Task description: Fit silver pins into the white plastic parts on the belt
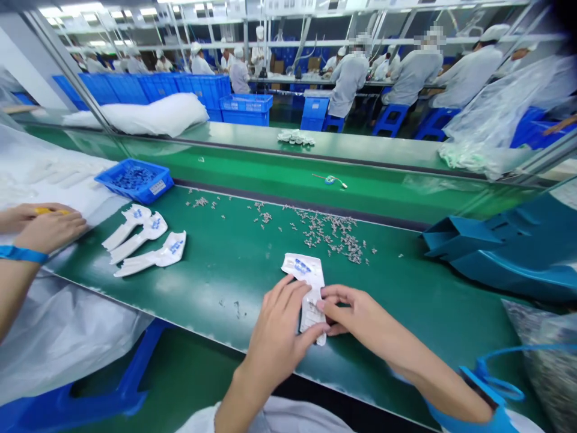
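Observation:
My left hand (277, 334) and my right hand (356, 313) both pinch a white plastic packet with blue print (307, 282) that lies flat on the green table (225, 270). The left thumb presses the packet's near end. The right thumb and fingers grip its right edge. A scatter of small grey parts (329, 231) lies just beyond the packet. Three similar white packets (144, 243) lie in a row to the left.
A co-worker's hands (42, 225) at the left edge hold something yellow. A blue tray of small parts (135, 179) stands at the back left. Blue plastic bins (509, 246) lie on the right. A conveyor belt (288, 174) runs behind. Several people work in the background.

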